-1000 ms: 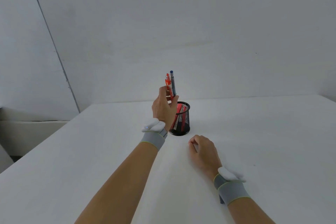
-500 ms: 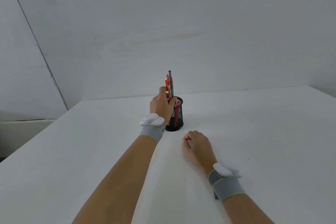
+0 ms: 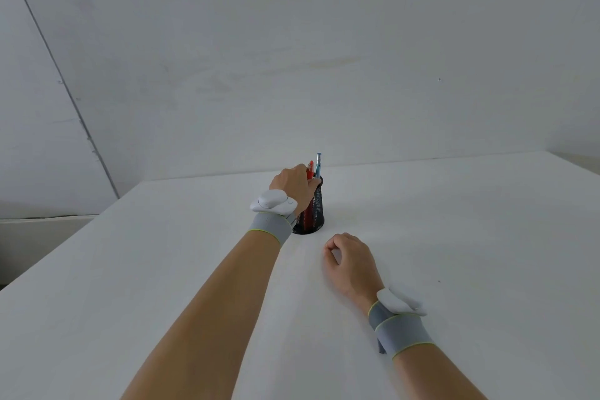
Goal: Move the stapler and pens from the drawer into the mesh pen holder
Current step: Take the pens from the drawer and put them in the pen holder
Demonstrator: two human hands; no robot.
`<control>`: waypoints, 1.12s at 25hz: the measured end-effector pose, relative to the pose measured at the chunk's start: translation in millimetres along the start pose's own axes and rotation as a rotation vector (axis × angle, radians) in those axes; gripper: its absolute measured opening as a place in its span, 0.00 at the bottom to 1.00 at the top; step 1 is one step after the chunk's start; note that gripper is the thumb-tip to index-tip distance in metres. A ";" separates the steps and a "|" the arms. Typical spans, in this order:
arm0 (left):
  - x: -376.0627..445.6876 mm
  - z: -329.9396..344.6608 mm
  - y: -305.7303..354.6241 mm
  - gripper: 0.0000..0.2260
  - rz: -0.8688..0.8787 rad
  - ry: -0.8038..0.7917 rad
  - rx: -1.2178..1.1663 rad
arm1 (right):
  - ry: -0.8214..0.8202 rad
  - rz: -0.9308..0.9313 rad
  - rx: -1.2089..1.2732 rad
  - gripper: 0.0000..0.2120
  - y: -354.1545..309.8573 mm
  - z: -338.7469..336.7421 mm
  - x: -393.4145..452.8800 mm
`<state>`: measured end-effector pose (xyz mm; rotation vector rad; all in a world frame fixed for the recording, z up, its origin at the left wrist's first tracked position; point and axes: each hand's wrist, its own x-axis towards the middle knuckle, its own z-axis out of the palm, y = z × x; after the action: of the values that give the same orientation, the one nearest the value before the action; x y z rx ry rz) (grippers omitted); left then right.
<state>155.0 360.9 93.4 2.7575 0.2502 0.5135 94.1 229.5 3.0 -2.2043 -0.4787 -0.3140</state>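
A black mesh pen holder [image 3: 315, 217] stands upright on the white table [image 3: 454, 237]. My left hand [image 3: 293, 187] is at its rim, fingers closed around a red pen [image 3: 310, 169] and a blue pen [image 3: 318, 163]; their lower ends are inside the holder and their tops stick out above my hand. Red shapes show through the mesh. My right hand [image 3: 349, 261] rests on the table in a loose fist, in front of the holder and to its right, holding nothing. No stapler or drawer is in view.
White walls rise behind the table. The table's left edge runs diagonally at the left, with a lower ledge [image 3: 42, 230] beyond it. Both wrists carry grey bands with white devices.
My left hand has lowered the two pens, so they sit deeper in the holder. The view has shifted slightly. My right hand has stayed in place.
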 end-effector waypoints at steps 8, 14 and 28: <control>-9.6 7.3 2.1 0.19 -0.003 0.125 -0.213 | -0.013 0.020 -0.036 0.07 -0.1 0.9 2.2; -42.0 18.2 5.4 0.17 0.161 0.378 -0.201 | -0.015 0.027 -0.003 0.07 0.1 0.2 1.3; -140.3 42.4 75.2 0.12 0.397 0.310 -0.410 | 0.214 0.180 0.247 0.12 2.6 -86.4 -48.3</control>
<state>50.2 246.9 37.1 2.3170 -0.3104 0.9748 46.7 149.1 36.2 -1.9312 -0.1888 -0.3678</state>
